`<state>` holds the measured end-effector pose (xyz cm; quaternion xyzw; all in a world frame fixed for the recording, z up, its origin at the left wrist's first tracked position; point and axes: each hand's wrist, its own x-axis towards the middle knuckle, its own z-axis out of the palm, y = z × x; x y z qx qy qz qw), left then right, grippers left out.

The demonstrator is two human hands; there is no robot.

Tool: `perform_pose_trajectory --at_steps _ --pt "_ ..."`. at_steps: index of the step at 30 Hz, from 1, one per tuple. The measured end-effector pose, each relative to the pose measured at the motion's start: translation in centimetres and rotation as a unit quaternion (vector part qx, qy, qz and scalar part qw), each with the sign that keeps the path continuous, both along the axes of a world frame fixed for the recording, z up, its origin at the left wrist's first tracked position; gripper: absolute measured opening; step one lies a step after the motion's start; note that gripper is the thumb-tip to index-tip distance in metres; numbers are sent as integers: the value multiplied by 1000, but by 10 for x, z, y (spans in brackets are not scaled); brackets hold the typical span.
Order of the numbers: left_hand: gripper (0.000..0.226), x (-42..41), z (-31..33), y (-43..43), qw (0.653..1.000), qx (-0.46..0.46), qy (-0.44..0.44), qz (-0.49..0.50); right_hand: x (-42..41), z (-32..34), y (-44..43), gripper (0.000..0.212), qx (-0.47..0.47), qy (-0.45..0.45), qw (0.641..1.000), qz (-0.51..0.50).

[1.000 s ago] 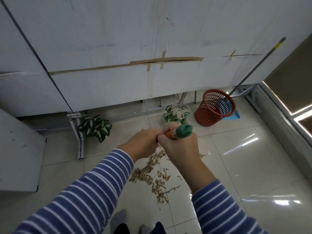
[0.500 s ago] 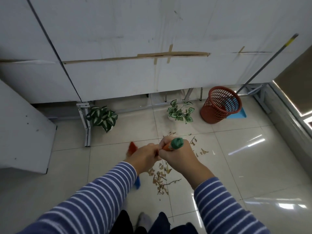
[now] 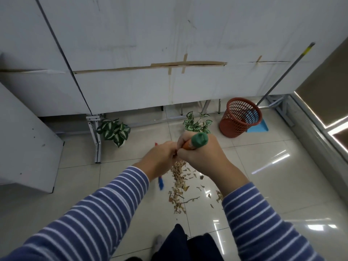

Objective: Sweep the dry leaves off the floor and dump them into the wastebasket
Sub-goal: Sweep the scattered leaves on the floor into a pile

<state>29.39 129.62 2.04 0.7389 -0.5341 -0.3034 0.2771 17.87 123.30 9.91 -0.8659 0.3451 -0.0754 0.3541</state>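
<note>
Both my hands grip a broom handle (image 3: 197,141) with an orange shaft and a green end cap. My right hand (image 3: 202,157) holds the top, just under the cap. My left hand (image 3: 160,159) holds the shaft right below it. The broom's blue bristles (image 3: 161,182) show under my left wrist, just left of a strip of dry brown leaves (image 3: 178,183) on the tiled floor. A red mesh wastebasket (image 3: 239,117) stands upright at the far right by the wall, well beyond the leaves.
A blue dustpan (image 3: 259,127) with a long grey handle (image 3: 286,72) leans against the wall behind the wastebasket. Two green potted plants (image 3: 114,130) (image 3: 196,123) stand by the white wall panels. A metal leg (image 3: 96,140) and a white cabinet (image 3: 24,140) are left.
The view has shifted closer to the wall and down. The broom head has swept rightward toward the leaves, which now lie gathered in a tighter strip under my hands.
</note>
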Motion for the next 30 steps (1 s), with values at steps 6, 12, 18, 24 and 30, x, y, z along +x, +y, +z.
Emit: perform_pose_trajectory --at_steps 6,12,18,24,30 --pt "16 19 -30 36 990 61 -121 -39 1 -19 26 23 109 -23 993 -24" --pt "15 2 -60 68 987 120 -76 -71 -9 -49 62 18 133 21 990 -48" --pt "6 -26 -43 76 993 104 31 -54 -20 -48 86 9 54 80 995 -34" --pt "9 -26 -13 81 997 41 18 -69 -26 -20 95 7 -24 56 998 -30" --pt "12 -20 -10 79 994 12 -86 -64 -30 0 88 25 45 8 998 -45"
